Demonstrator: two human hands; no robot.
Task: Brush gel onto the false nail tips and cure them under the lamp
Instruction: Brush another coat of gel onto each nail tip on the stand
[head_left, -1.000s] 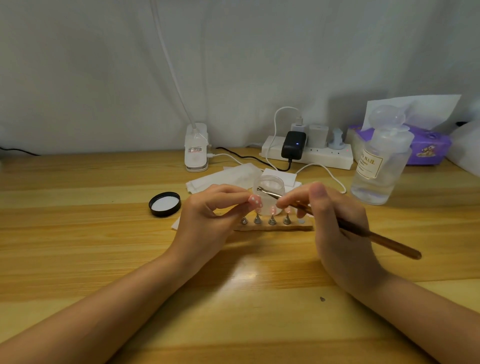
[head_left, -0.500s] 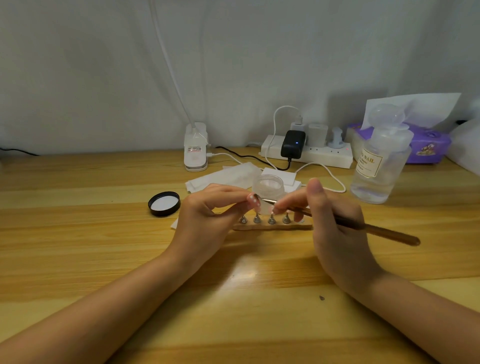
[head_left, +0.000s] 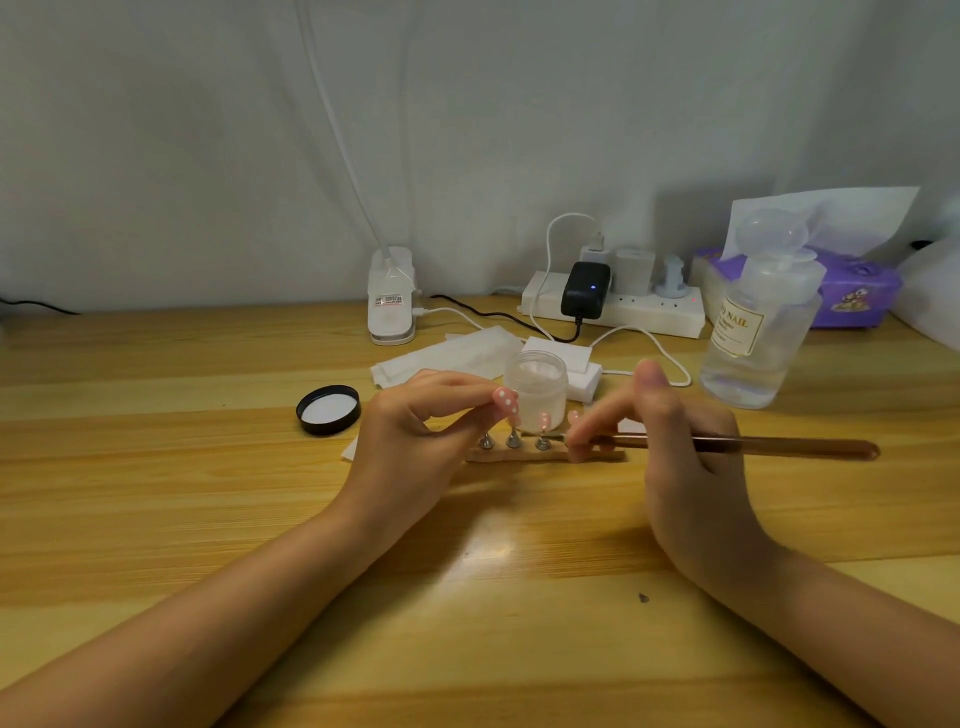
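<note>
Presently the brushing step appears to be in hand: gel is being laid on the false nail tips, and curing has not begun, judging by the lamp (head_left: 390, 296) clamped at the back edge of the table (head_left: 156, 467), well apart from the work.

The left hand (head_left: 415, 441) is curled, thumb and forefinger pinching one pink, white-dotted nail tip (head_left: 505, 402), which is raised just above the wooden stand (head_left: 519, 456). Whether that tip sits on a peg or is free of it cannot be told. Three metal pegs (head_left: 513, 441) show on the stand; at least one other pink tip (head_left: 544, 421) stands on a peg beside it.

The right hand (head_left: 691, 447) grips the brush (head_left: 753, 445) pen-fashion, fingers curled round the shaft near the ferrule, thumb raised. The brush lies nearly level, its head reaching toward the tips on the stand; the bristles are too small to make out, so contact cannot be confirmed.

The open gel jar (head_left: 536, 387) stands directly behind the stand, its black lid (head_left: 328, 409) to the left.

Judgement: the next move calls for a steady, light stroke along the tip, with the left-hand pinch held firm at its edges so the wet surface is not smeared.
</note>
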